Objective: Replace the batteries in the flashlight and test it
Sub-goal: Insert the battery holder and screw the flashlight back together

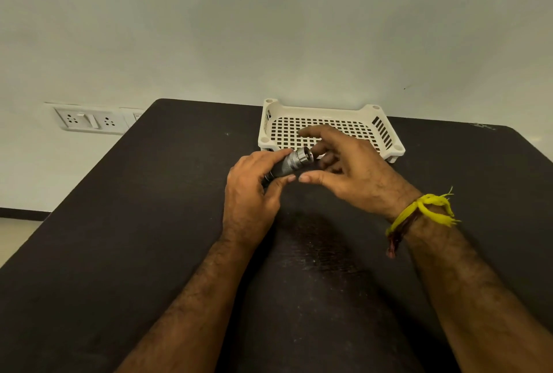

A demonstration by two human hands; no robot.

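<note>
A small flashlight point(291, 163) with a dark body and a ribbed silver end lies slanted above the dark table, silver end up and to the right. My left hand point(254, 193) grips its dark body from the left. My right hand point(350, 169) sits just right of the silver end with its fingers spread; the thumb is below the flashlight and the bent fingers are at the tip. Whether those fingers touch the end or hold something small is hidden. No loose batteries show.
A white perforated plastic tray point(386, 130) stands right behind the hands at the table's far edge. The dark table point(149, 223) runs wide to both sides. A wall socket plate point(89, 121) is at the left, beyond the table.
</note>
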